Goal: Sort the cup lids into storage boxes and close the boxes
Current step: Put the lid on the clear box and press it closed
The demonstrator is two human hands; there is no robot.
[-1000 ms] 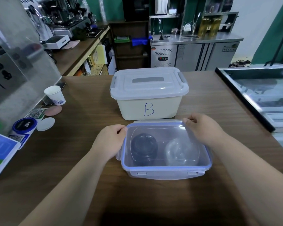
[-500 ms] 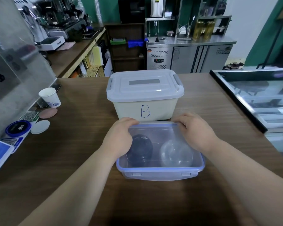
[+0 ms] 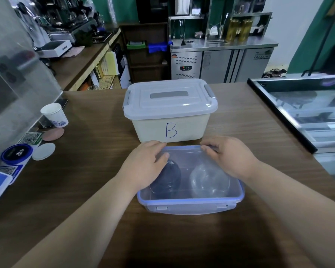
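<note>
Fingers (image 3: pixel 155 147) on far rim, clear box (image 3: pixel 190 201) beneath
</note>
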